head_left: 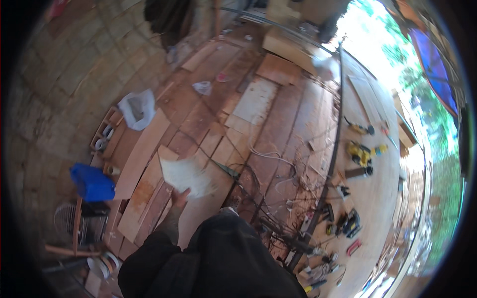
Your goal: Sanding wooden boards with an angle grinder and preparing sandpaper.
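Floor: a wide floor of reddish-brown wooden planks (278,124) is stood upon, with loose boards and offcuts laid over it; it serves as the landmark for everything below.
Wall: a wall of pale stone blocks (64,79) rises along the left edge of the floor.
Workbench: a long pale wooden bench top (377,188) runs along the right edge of the floor, strewn with yellow and black power tools (361,154).
Container: a blue plastic jerrycan (92,183) stands at the lower left of the floor, near the wall.
Bag: a white plastic bag (137,108) lies at the floor's left side, above the jerrycan.
Sheet: a thin, pale, curled rectangular sheet (188,176) is held just above the floor's middle boards, in front of the person.
Left hand: the left hand (179,198) is closed on the sheet's lower edge, fingers pinching it.
Right hand: not visible; its state cannot be told.
Step in hand: the sheet appears to be carried or lifted over the floor.
Next move: judged from this, a steady grip on the floppy sheet is called for, and care with the tangled dark cables (278,198) on the floor.
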The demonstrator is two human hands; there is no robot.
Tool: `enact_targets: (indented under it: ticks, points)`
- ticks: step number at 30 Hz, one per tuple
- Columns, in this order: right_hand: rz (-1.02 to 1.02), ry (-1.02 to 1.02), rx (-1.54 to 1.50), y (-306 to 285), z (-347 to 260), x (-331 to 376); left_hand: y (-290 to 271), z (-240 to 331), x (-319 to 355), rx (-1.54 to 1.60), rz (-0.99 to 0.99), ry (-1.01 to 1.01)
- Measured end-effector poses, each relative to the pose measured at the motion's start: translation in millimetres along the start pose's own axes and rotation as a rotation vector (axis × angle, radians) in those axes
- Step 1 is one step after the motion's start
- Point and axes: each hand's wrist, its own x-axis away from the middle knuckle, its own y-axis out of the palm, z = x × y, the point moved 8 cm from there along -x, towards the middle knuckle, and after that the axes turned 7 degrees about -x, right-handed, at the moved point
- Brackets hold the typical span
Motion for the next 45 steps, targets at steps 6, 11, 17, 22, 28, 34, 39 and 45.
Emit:
enact_targets:
  ticks: [6, 11, 17, 22, 28, 34, 39, 45]
  points:
    - [0.008, -0.189, -0.064, -93, -105, -64, 60, 161, -65, 0.339, -0.096, -0.063]
    - [-0.008, -0.228, -0.167, -118, -233, -158, 90, 255, -83, 0.482, -0.080, 0.064]
    - [-0.154, -0.337, -0.276, -66, -366, -248, 117, 300, -89, 0.328, -0.014, 0.111]
    - [-0.511, -0.349, -0.259, -24, -418, -324, 161, 324, -133, 0.373, 0.123, 0.168]
    - [-0.545, -0.309, -0.087, -87, -473, -442, 254, 367, -244, 0.401, 0.175, 0.069]
    - [-0.240, -0.385, -0.179, -220, -568, -541, 321, 448, -357, 0.464, 0.282, 0.108]
    - [-0.311, -0.560, -0.168, -243, -682, -621, 353, 529, -414, 0.365, 0.271, 0.247]
    - [-0.435, -0.499, -0.193, -169, -806, -703, 377, 567, -506, 0.444, 0.300, 0.236]
